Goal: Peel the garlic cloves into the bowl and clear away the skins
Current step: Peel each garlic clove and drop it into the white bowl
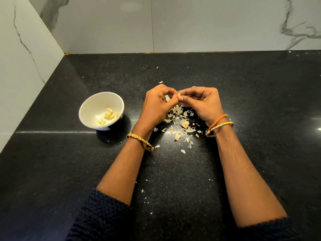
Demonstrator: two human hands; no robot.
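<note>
- The left hand point(157, 103) and right hand point(199, 101) meet fingertip to fingertip above the black table point(251, 101), and both pinch one small garlic clove point(178, 94) between them. Each grip is closed on that clove, probably so one hand can steady it while the other picks at the skin.
- The clove is held right over the garlic skins point(180, 122), which lie scattered toward 6 o'clock of the hands. That placement looks deliberate, since loosened skin would fall onto the same heap and be easier to gather.
- The white bowl point(90, 103) stands at 9 o'clock of the left hand, near but not touching it, within easy reach for dropping a finished clove.
- Several peeled cloves point(109, 114) already lie in the bowl's bottom.
- Stray flakes lie farther out, at 12 o'clock and between the forearms, so clearing is not yet done.
- Whether unpeeled cloves remain under the hands cannot be told.
</note>
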